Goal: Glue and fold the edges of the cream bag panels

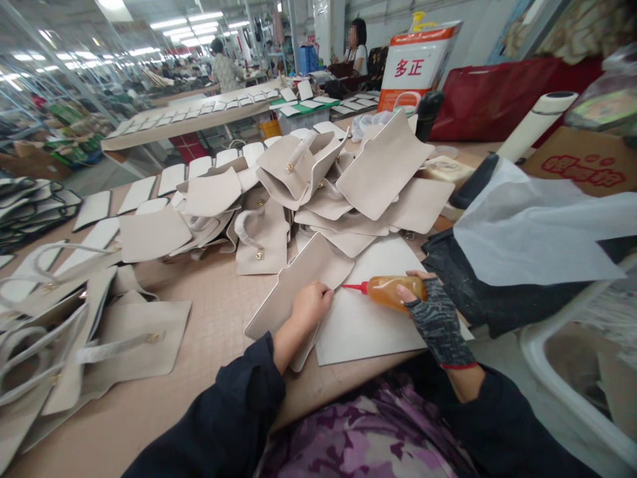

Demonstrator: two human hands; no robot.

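Observation:
My right hand (418,295), in a grey fingerless glove, is wrapped round an amber squeeze bottle (391,292). The bottle lies nearly level, and its red nozzle (354,287) points left at the edge of a beige bag panel (298,272). My bare left hand (312,304) is closed on that panel's near edge, the fingertips close to the nozzle tip. Beneath the bottle a white sheet (368,332) lies flat on the table. Just beyond, beige bag pieces (383,166) with wrapped handles are heaped up.
More beige bag parts with handles (134,332) lie on the table (213,345) at left. White panels (137,194) stand in a row behind. At right are a white flask (537,123), a black bag (458,279) under white paper and a white plastic bin (535,352). A tin (415,63) stands behind.

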